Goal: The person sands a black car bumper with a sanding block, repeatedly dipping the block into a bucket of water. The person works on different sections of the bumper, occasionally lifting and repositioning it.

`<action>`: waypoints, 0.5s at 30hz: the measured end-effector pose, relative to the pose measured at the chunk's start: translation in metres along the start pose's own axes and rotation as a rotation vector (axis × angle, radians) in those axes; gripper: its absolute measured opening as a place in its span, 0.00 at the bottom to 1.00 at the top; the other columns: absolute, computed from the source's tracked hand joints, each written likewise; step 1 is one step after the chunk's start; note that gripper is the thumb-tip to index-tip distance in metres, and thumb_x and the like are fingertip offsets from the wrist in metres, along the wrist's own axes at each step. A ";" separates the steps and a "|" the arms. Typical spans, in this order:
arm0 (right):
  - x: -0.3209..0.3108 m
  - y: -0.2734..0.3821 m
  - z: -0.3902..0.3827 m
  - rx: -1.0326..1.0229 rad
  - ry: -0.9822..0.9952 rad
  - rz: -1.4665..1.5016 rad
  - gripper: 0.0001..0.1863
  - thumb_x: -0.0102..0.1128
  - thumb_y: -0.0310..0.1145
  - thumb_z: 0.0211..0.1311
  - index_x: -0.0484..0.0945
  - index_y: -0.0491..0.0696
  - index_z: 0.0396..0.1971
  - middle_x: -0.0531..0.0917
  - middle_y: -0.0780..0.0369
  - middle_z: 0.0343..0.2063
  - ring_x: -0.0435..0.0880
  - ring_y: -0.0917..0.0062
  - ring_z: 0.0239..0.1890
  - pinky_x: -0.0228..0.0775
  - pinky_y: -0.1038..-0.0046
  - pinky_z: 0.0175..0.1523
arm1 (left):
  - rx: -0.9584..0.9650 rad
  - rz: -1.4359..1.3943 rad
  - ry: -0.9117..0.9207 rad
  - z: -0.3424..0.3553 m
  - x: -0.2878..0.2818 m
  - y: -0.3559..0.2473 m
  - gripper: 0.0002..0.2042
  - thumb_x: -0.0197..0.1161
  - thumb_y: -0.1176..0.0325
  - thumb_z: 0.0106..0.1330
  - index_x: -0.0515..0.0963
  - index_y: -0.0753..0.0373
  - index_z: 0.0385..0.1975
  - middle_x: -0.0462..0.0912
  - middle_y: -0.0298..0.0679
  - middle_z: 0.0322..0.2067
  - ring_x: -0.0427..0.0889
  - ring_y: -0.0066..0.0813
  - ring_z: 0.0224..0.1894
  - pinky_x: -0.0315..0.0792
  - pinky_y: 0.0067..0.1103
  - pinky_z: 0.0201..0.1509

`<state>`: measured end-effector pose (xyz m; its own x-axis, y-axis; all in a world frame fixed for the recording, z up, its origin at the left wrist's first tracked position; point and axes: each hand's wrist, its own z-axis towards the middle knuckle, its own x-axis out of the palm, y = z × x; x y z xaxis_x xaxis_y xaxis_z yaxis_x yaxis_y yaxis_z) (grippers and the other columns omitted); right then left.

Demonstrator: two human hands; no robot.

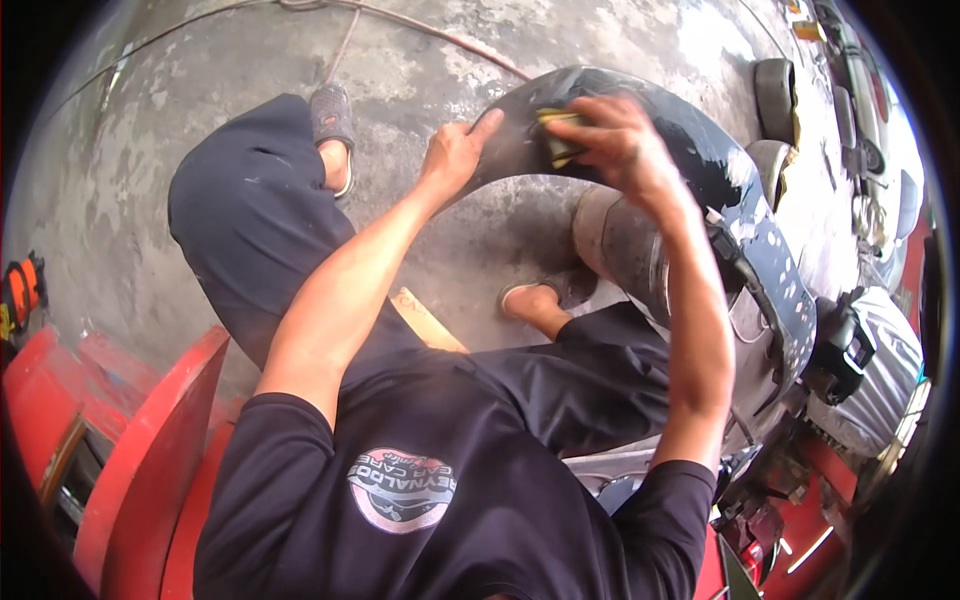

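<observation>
A curved dark car bumper [690, 175], worn and spotted with pale patches, arcs from in front of me round to my right. My left hand [455, 158] grips its left end, with the thumb along the face and the other fingers mostly hidden. Pressed on the bumper's upper face is a small yellow and dark sanding pad [560, 140], held by my right hand [625, 145]. That hand is partly smeared by motion, its fingers bent over the pad.
Round grey wheel-like pieces [620, 240] stand beneath the bumper, and a tyre [775, 100] sits beyond it. Red panels [150, 450] are at the lower left. A hose [430, 30] crosses the worn concrete floor. A wooden strip [425, 320] lies between my legs.
</observation>
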<state>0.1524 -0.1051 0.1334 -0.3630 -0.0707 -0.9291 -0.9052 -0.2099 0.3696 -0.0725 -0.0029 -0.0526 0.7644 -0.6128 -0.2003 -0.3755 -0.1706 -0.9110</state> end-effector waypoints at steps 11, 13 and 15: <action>-0.002 -0.005 -0.010 0.003 -0.054 -0.034 0.30 0.77 0.22 0.49 0.92 0.59 0.56 0.87 0.58 0.59 0.82 0.59 0.61 0.70 0.56 0.70 | -0.006 0.010 0.028 0.002 -0.003 -0.007 0.43 0.60 0.26 0.72 0.85 0.73 0.27 0.85 0.53 0.24 0.85 0.43 0.31 0.77 0.40 0.43; -0.014 -0.026 -0.031 0.142 -0.118 -0.131 0.31 0.78 0.22 0.48 0.92 0.59 0.57 0.87 0.58 0.59 0.83 0.59 0.60 0.71 0.57 0.71 | -0.018 0.092 0.040 0.002 -0.003 -0.015 0.40 0.60 0.30 0.75 0.86 0.73 0.33 0.81 0.45 0.22 0.80 0.31 0.31 0.74 0.35 0.40; -0.002 -0.020 -0.034 0.189 -0.137 -0.092 0.31 0.78 0.21 0.48 0.92 0.58 0.57 0.87 0.58 0.60 0.82 0.58 0.61 0.71 0.57 0.73 | -0.013 0.088 0.025 0.005 -0.002 -0.016 0.40 0.60 0.30 0.75 0.86 0.73 0.33 0.81 0.45 0.22 0.80 0.30 0.31 0.74 0.35 0.39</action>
<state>0.1787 -0.1344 0.1275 -0.2923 0.0760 -0.9533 -0.9563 -0.0221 0.2915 -0.0652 0.0045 -0.0394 0.7151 -0.6447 -0.2701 -0.4472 -0.1251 -0.8856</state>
